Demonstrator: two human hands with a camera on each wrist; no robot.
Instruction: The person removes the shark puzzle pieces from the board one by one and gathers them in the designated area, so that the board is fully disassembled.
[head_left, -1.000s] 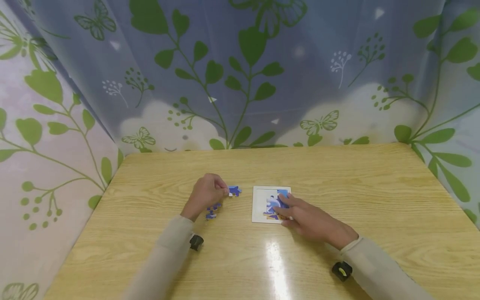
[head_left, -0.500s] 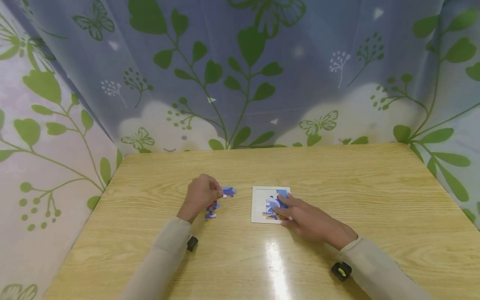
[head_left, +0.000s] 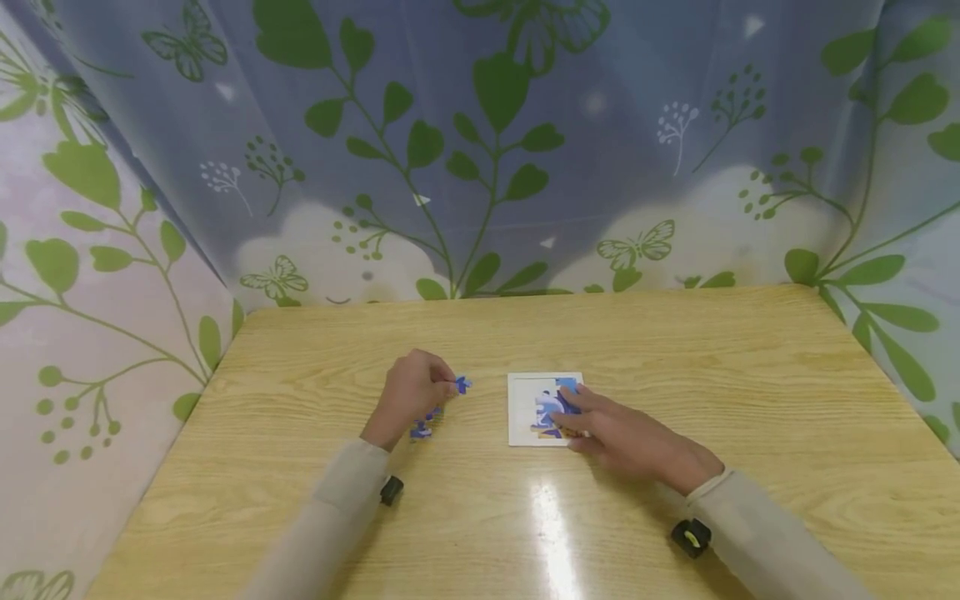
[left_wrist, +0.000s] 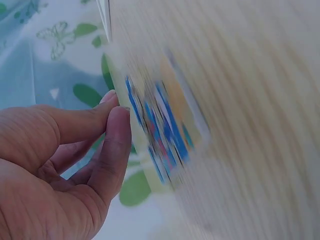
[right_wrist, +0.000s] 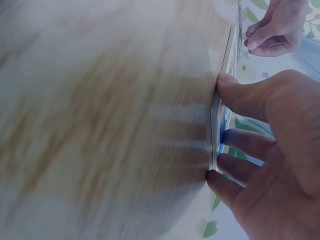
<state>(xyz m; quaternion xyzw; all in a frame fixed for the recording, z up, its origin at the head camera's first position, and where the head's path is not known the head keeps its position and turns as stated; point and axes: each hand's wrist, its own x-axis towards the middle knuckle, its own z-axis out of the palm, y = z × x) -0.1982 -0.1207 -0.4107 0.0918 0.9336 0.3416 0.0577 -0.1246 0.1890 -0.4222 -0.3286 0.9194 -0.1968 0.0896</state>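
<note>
My left hand (head_left: pixel 412 387) pinches a blue jigsaw piece (head_left: pixel 463 384) between thumb and fingertips, left of the puzzle board. In the left wrist view the fingers hide that piece. Several loose jigsaw pieces (head_left: pixel 422 430) lie on the table just below the left hand; the left wrist view shows these pieces (left_wrist: pixel 165 130) blurred, beyond the fingertips. The square white-framed puzzle board (head_left: pixel 521 417) is partly filled, with a blue, white and orange picture on its right side. My right hand (head_left: pixel 626 437) rests with spread fingers on the board's right part, its thumb at the near edge.
Under everything is a light wood-grain table (head_left: pixel 315 350), with a bright glare streak in front of the board. A leaf-patterned curtain (head_left: pixel 480 167) hangs behind the table and at its sides. A black wrist camera (head_left: pixel 691 537) sits under the right sleeve.
My left hand drew the piece a little to the left, then came back right; less of the piece shows now. The right hand and board have shifted very slightly right.
</note>
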